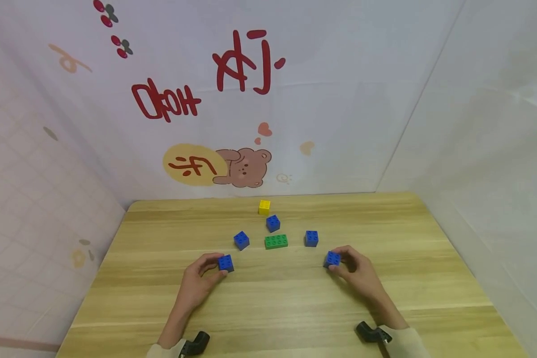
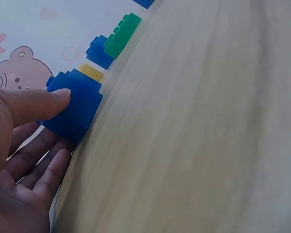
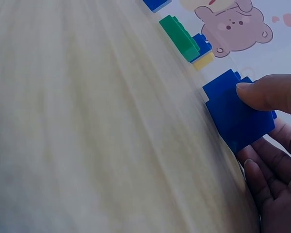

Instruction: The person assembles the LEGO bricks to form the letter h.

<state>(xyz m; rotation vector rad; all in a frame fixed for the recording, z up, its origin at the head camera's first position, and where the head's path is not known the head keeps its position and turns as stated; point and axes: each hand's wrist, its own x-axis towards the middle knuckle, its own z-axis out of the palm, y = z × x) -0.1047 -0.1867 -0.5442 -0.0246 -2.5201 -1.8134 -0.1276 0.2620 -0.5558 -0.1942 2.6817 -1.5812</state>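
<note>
My left hand [image 1: 198, 281] pinches a square blue toy brick [image 1: 225, 263] between thumb and fingers, low over the wooden table on the left. On the right, my right hand [image 1: 360, 275] grips another square blue brick [image 1: 332, 259] in the same way. Each wrist view shows the thumb flat against the near side of the held brick, as on the left one [image 2: 80, 109] and the right one [image 3: 237, 114]. Between the hands and a little farther back lies a long green brick [image 1: 276, 241], studs up.
Loose blue bricks stand left [image 1: 241, 240], behind [image 1: 273, 223] and right [image 1: 311, 238] of the green one. A yellow brick [image 1: 264, 207] sits farthest back. A printed white cloth [image 1: 331, 99] rises behind the table [image 1: 277, 318] and along both sides.
</note>
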